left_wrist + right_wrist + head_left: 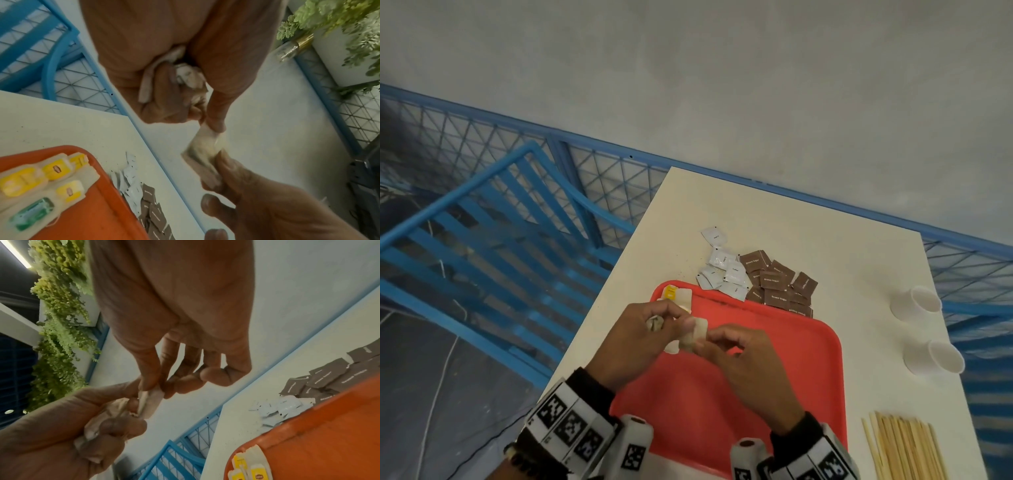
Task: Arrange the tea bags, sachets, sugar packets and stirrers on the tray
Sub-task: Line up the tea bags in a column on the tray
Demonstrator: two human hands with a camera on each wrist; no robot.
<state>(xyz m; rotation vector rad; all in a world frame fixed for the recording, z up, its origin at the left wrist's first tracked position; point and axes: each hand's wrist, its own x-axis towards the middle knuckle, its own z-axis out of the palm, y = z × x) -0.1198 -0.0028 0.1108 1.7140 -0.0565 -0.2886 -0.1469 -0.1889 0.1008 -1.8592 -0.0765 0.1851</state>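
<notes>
Both hands hover over the far left part of the red tray (pixel 774 359). My left hand (pixel 671 325) grips a crumpled bunch of tea bags (pixel 185 76). One tea bag (pixel 697 330) sticks out of the bunch, and my right hand (pixel 709 342) pinches it between thumb and fingertips (pixel 148 382). Several tea bags with yellow and green tags (pixel 41 181) lie in the tray's far left corner. Just beyond the tray, white sachets (pixel 722 270) and brown sugar packets (pixel 777 281) lie in loose heaps on the table. Wooden stirrers (pixel 904 445) lie at the near right.
Two white paper cups (pixel 917 303) (pixel 935 356) lie on their sides near the table's right edge. A blue slatted chair (pixel 482 240) and a blue mesh railing (pixel 602 178) stand left of and behind the white table (pixel 825 240).
</notes>
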